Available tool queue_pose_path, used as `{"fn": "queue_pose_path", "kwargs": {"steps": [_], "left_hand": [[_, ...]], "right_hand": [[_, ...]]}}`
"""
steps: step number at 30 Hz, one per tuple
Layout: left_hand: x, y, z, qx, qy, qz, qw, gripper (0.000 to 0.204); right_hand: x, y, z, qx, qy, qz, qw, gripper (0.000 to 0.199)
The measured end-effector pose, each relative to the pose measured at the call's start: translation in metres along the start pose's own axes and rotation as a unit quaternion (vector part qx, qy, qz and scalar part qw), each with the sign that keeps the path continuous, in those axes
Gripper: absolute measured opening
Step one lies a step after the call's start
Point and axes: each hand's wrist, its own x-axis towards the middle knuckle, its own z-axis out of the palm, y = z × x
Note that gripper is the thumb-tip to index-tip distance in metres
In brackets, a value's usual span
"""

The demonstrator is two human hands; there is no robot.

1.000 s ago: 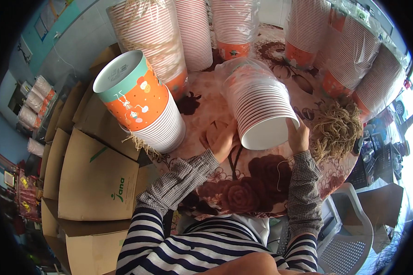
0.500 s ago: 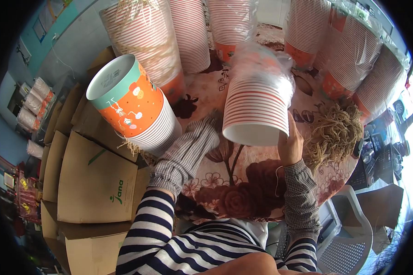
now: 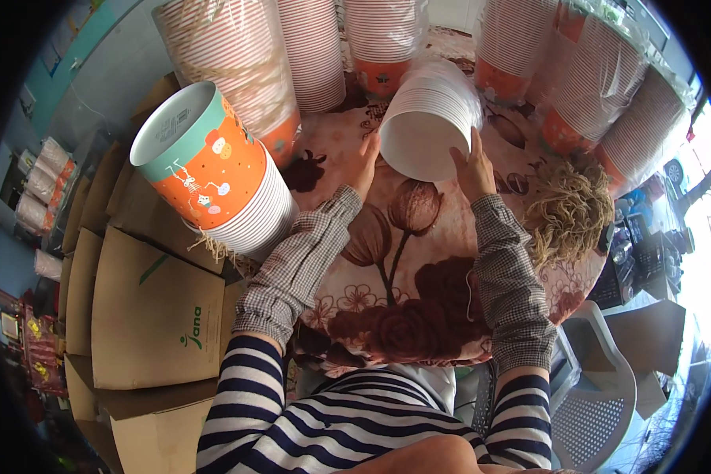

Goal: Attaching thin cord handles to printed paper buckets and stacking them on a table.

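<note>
Left hand (image 3: 365, 162) and right hand (image 3: 474, 166) reach forward, palms facing.

Stack of white paper cups (image 3: 430, 126) held tipped over the far middle of the table

The cups are nested tightly into one short column, their rolled rims showing as fine pale rings along its side, with thin clear plastic wrap loose about the far end. The stack lies tilted, its open mouth turned toward the near side so the plain white inside of the nearest cup shows as a broad oval. It sits just above the floral cloth, pressed between two palms, one at its left edge and one at its right.
</note>
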Motion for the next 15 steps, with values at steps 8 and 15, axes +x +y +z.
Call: {"fn": "queue_pose_path", "kwargs": {"steps": [8, 15], "left_hand": [[-0.004, 0.012, -0.009, 0.265, 0.231, 0.203, 0.914, 0.023], [-0.008, 0.001, -0.016, 0.316, 0.206, 0.173, 0.91, 0.025]], "right_hand": [[-0.034, -0.025, 0.015, 0.096, 0.157, -0.031, 0.982, 0.027], [-0.027, -0.021, 0.018, 0.096, 0.177, -0.011, 0.979, 0.017]]}}
